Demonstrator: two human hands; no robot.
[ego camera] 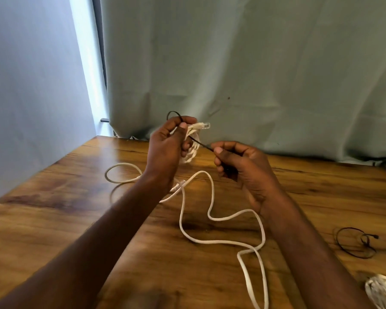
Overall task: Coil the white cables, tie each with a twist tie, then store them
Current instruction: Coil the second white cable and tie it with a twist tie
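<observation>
The left hand (167, 143) grips a small coil (191, 141) above the counter (54, 197), while the right hand (236, 161) pinches a black tie (200, 142) running to it. A loose cable (212, 197) sprawls below them.

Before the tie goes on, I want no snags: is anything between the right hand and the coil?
Nothing visible. The right hand pinches the black twist tie, which runs straight to the white coil gripped by the left hand.

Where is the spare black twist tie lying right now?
In the head view, the spare black twist tie lies on the wooden table at the right, just above the coiled white cable at the bottom-right corner.
</observation>
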